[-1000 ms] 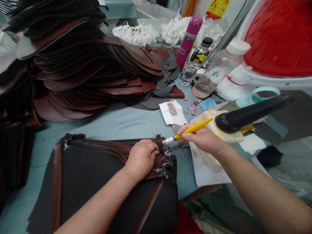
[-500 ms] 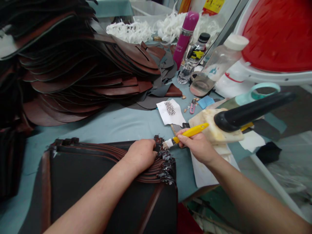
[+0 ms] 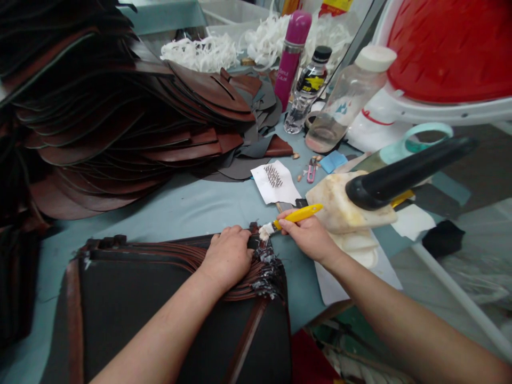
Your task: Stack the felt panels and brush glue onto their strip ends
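Observation:
My right hand (image 3: 306,234) is closed around the yellow handle of a paintbrush (image 3: 298,214). The brush's pale, whitish bristles touch or hover just over the far end of a fanned row of brown leather straps (image 3: 176,256). My left hand (image 3: 229,253) grips those straps near their ends, its fingers bent over the far side and its thumb on the right. Whitish smears show on the dark, ragged strap ends (image 3: 267,277). Beneath the straps lies a large black leather panel (image 3: 140,314) with brown strips on it.
Stacked brown leather pieces (image 3: 100,144) rise at the left. A white container (image 3: 348,202) with a black handle stands right of the brush, beside paper with dark marks (image 3: 274,180). Behind are a pink flask (image 3: 292,58) and clear bottles (image 3: 340,106).
The brush has moved a little left over the strap ends, with my right hand following. My left hand's fingers have straightened slightly on the straps. The whole view has shifted slightly.

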A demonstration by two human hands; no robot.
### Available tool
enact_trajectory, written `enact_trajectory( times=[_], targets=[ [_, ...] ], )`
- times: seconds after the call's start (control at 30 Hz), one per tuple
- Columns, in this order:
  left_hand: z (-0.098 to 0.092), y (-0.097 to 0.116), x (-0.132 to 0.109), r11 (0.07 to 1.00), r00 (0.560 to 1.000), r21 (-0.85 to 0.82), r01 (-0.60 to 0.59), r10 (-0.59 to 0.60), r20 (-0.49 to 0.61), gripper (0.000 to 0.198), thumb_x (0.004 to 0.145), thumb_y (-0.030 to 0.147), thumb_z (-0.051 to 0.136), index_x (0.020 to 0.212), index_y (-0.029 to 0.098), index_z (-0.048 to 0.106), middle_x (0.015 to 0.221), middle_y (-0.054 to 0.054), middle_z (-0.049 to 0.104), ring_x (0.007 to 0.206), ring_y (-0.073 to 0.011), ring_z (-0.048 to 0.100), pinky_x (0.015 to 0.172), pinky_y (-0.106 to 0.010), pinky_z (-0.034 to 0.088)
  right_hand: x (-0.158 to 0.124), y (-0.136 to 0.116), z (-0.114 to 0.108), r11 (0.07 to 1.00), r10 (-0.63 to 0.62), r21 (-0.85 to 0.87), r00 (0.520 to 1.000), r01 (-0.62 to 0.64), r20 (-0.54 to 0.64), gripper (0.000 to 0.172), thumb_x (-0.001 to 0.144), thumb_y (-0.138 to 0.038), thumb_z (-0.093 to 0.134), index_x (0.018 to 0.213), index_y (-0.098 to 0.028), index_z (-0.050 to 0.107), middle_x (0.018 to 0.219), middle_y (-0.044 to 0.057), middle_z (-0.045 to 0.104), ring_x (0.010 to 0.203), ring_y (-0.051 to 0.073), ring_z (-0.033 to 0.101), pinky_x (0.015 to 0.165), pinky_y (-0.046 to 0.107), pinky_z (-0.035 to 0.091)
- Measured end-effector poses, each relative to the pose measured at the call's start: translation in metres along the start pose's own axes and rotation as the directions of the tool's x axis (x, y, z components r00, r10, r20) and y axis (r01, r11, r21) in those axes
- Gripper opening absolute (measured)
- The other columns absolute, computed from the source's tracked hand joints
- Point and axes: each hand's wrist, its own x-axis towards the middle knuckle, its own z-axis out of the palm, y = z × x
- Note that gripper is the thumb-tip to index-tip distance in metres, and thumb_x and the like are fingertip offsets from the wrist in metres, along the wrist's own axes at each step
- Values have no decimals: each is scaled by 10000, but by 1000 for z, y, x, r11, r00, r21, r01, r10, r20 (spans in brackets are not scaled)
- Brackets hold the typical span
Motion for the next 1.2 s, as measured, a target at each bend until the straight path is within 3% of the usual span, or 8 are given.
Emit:
enact_trajectory(
  times=[0.13, 0.27, 0.53, 0.77, 0.87, 0.97, 1.13, 1.2],
  targets=[
    [1, 1, 0, 1000, 1000, 10, 4, -4, -23, 293, 782, 262, 465, 1050, 221, 578, 1019, -92, 570, 1022, -271, 495, 833, -433, 403, 0, -2, -1, 999, -46, 10, 995, 47, -94, 166, 783, -326, 531, 822, -179, 598, 660, -2, 556, 617, 156, 518, 625, 303, 414],
    [1, 1, 3, 1000, 999, 16, 9, -9, -43, 260, 769, 248, 485, 1004, 226, 595, 991, -86, 574, 1002, -279, 503, 827, -460, 397, -3, -1, 0, 999, -34, -3, 999, 34, -26, 175, 789, -333, 521, 803, -178, 600, 644, -4, 554, 611, 157, 517, 614, 302, 410],
    [11, -8, 1, 990, 984, -102, -97, 80, -162, 141, 802, 223, 508, 836, 220, 645, 830, -27, 595, 785, -167, 552, 742, -282, 423, 6, -8, -9, 997, -8, 79, 991, 19, -132, 215, 759, -364, 552, 832, -166, 595, 626, -1, 562, 604, 153, 527, 578, 288, 411],
    [16, -10, -11, 971, 956, -181, -158, 105, -272, 137, 813, 202, 521, 771, 222, 650, 777, 2, 597, 752, -138, 538, 724, -245, 410, 4, -10, -11, 936, 74, 320, 970, -147, 231, 234, 694, -350, 635, 799, -145, 595, 572, -16, 545, 511, 115, 494, 465, 241, 337],
    [16, -10, -12, 969, 956, -202, -145, 84, -282, 147, 818, 211, 513, 741, 212, 638, 770, 1, 587, 756, -136, 535, 720, -236, 410, 4, -12, -17, 901, 46, 411, 974, -136, 221, 231, 700, -355, 643, 811, -158, 596, 587, -12, 547, 525, 117, 497, 470, 241, 343],
    [17, -10, -14, 968, 956, -205, -145, 84, -280, 152, 820, 213, 508, 732, 207, 631, 769, -1, 582, 759, -134, 535, 718, -228, 408, 3, -15, -23, 943, 42, 322, 989, -87, 144, 203, 715, -340, 637, 821, -170, 603, 612, -10, 561, 563, 127, 513, 514, 251, 382],
    [15, -9, -14, 963, 964, -256, -85, 14, -265, 269, 878, 296, 406, 736, 201, 614, 734, -5, 600, 719, -133, 547, 687, -231, 410, -3, -14, -31, 976, -8, 209, 939, -68, 344, 132, 715, -278, 631, 804, -180, 634, 734, 21, 611, 674, 159, 565, 639, 296, 445],
    [13, -7, -11, 964, 973, -265, 4, -64, -220, 283, 879, 320, 391, 744, 204, 611, 707, -5, 606, 685, -139, 552, 656, -240, 414, -3, -12, -33, 962, -32, 268, 957, -49, 289, 165, 730, -305, 625, 841, -183, 626, 731, 23, 610, 669, 165, 570, 630, 301, 449]
  ],
)
